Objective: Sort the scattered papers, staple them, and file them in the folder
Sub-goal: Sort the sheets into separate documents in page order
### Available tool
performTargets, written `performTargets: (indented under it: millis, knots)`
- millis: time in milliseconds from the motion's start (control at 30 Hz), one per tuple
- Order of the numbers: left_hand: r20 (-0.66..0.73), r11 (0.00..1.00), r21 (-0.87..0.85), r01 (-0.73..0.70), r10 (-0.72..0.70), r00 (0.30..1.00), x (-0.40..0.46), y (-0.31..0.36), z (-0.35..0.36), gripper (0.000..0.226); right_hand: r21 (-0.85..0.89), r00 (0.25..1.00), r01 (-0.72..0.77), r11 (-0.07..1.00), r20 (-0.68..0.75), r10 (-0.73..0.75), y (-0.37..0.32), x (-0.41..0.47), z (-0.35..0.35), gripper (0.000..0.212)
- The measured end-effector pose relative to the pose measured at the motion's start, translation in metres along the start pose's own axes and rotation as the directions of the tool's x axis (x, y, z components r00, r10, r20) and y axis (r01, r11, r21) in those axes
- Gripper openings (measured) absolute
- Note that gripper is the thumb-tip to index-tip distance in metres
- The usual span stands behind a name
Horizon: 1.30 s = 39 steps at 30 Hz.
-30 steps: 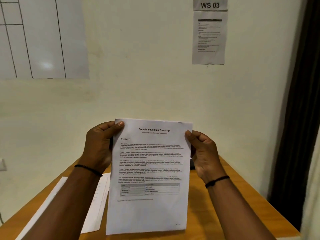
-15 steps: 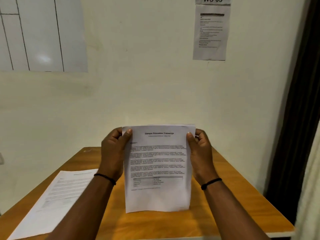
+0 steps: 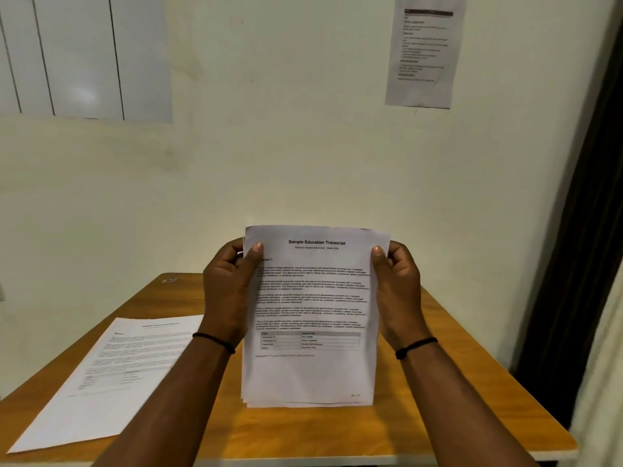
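Head cam: both hands, left hand point(image 3: 226, 291) and right hand point(image 3: 397, 291), pinch the upright transcript stack point(image 3: 312, 318) by its side edges on the wooden desk point(image 3: 303, 433), thin floppy sheets, so I'd grip near the top corners.

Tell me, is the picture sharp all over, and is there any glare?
Head view: the title on the held papers reads clearly, its body text is soft; the sheet lying on the table at left is blurrier; a pale glare spot sits on the whiteboard; the wall notice is too small to read.
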<state>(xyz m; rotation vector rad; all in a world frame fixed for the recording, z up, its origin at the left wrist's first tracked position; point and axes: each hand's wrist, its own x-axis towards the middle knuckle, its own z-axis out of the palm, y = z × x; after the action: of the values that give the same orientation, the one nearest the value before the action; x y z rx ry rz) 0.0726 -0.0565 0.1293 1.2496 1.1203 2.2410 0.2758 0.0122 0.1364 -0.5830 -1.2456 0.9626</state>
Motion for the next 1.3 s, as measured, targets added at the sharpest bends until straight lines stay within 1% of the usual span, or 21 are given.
performTargets:
  millis: [67, 100, 200, 233, 333, 400, 467, 533, 600, 700, 767, 867, 967, 1100, 1233, 1300]
  knots:
    - [0.007, 0.999, -0.042, 0.013, -0.013, 1.000, -0.001, -0.001, -0.002, 0.023, 0.003, 1.000, -0.019, 1.000, -0.002, 0.019, 0.004, -0.001, -0.002, 0.017]
    - [0.014, 0.999, -0.032, 0.013, -0.013, 1.000, -0.003, -0.002, -0.003, 0.022, 0.002, 1.000, -0.027, 1.000, 0.002, 0.027, 0.006, -0.001, -0.003, 0.016]
    - [0.027, 1.000, -0.001, 0.026, -0.026, 0.999, -0.008, -0.007, -0.005, 0.012, 0.018, 0.999, -0.043, 0.999, 0.014, 0.043, 0.009, -0.005, -0.002, 0.012]
    - [0.020, 0.999, -0.011, 0.035, -0.035, 0.999, -0.008, -0.008, -0.005, 0.014, 0.032, 0.999, -0.047, 0.998, 0.014, 0.046, 0.009, -0.005, -0.002, 0.013]
    - [-0.005, 0.999, -0.030, 0.034, -0.035, 0.999, -0.003, -0.007, -0.005, 0.031, 0.039, 0.999, -0.036, 0.999, 0.002, 0.036, 0.007, -0.005, -0.001, 0.016]
    - [-0.018, 0.999, -0.033, 0.017, -0.018, 1.000, 0.000, -0.002, -0.004, 0.035, 0.029, 1.000, -0.016, 0.999, -0.019, 0.016, 0.005, -0.002, 0.000, 0.017]
    - [-0.039, 1.000, -0.023, -0.005, 0.004, 0.999, 0.004, 0.002, -0.002, 0.032, 0.016, 0.999, 0.009, 1.000, -0.039, -0.009, 0.003, 0.002, 0.000, 0.019]
    - [-0.063, 0.999, -0.034, -0.018, 0.016, 0.998, 0.008, 0.006, 0.000, 0.020, 0.009, 0.999, 0.026, 1.000, -0.040, -0.026, 0.001, 0.004, 0.001, 0.019]
    - [-0.067, 0.999, -0.048, -0.010, 0.007, 0.998, 0.011, 0.006, 0.002, 0.013, 0.012, 0.999, 0.040, 0.999, -0.030, -0.039, 0.001, 0.004, 0.003, 0.016]
    - [-0.040, 1.000, -0.006, -0.007, 0.007, 0.999, 0.013, 0.003, 0.006, 0.014, 0.004, 0.998, 0.059, 0.998, -0.032, -0.059, 0.003, 0.003, 0.008, 0.009]
    - [-0.022, 0.998, 0.043, -0.039, 0.040, 0.999, 0.014, 0.002, 0.009, 0.014, -0.013, 0.995, 0.081, 0.997, -0.055, -0.082, 0.004, 0.004, 0.012, 0.004]
    - [-0.011, 0.992, 0.090, -0.084, 0.085, 0.996, 0.017, 0.008, 0.011, 0.013, -0.014, 0.992, 0.105, 0.994, -0.073, -0.106, 0.001, 0.006, 0.012, 0.002]
    - [0.025, 0.990, 0.115, -0.082, 0.080, 0.997, 0.017, 0.006, 0.010, 0.019, -0.045, 0.994, 0.093, 0.995, -0.060, -0.096, 0.006, 0.004, 0.010, 0.003]
    - [0.077, 0.996, 0.079, -0.031, 0.025, 0.997, 0.007, -0.005, 0.003, 0.041, -0.034, 0.999, 0.021, 0.999, -0.023, -0.022, 0.018, -0.006, 0.007, 0.006]
    - [0.055, 0.999, 0.029, -0.018, 0.016, 0.998, 0.005, -0.005, 0.000, 0.038, -0.047, 1.000, 0.020, 0.999, -0.012, -0.021, 0.017, -0.007, 0.005, 0.010]
    - [0.021, 1.000, -0.026, 0.014, -0.014, 1.000, 0.007, -0.003, -0.002, 0.035, -0.049, 1.000, 0.019, 0.999, -0.002, -0.019, 0.016, -0.006, 0.004, 0.011]
